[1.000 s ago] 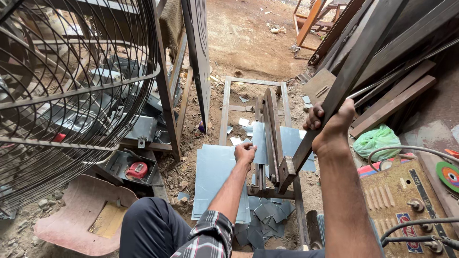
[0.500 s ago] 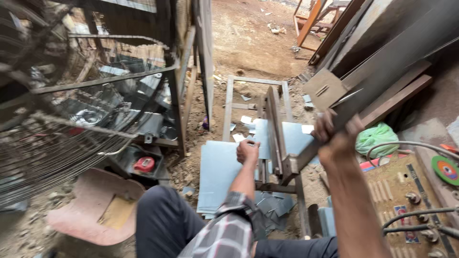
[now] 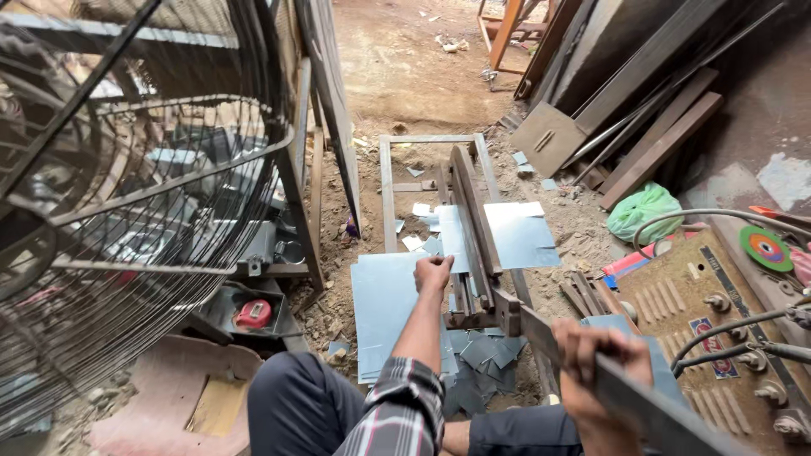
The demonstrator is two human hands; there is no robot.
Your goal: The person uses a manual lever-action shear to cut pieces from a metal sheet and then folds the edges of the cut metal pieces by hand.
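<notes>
A hand-lever metal shear [image 3: 470, 221] stands on the dirt floor inside a steel frame. My right hand [image 3: 598, 361] grips its long lever handle [image 3: 625, 395], now lowered to the bottom right. My left hand [image 3: 432, 272] presses a grey metal sheet [image 3: 387, 306] against the left side of the blade, fingers curled on its edge. A cut sheet piece [image 3: 517, 236] lies on the right side of the blade. Several grey offcuts [image 3: 488, 353] lie below the shear near my knee.
A large wire fan guard [image 3: 118, 194] fills the left. A red tape measure [image 3: 252, 312] sits in a tray. A welding machine [image 3: 718, 321] with cables, a green disc [image 3: 765, 248] and a green bag [image 3: 642, 211] are at right. Steel bars lean at the back right.
My right hand has pulled the lever from raised high down to low at the right. The left hand stayed on the sheet at the blade.
</notes>
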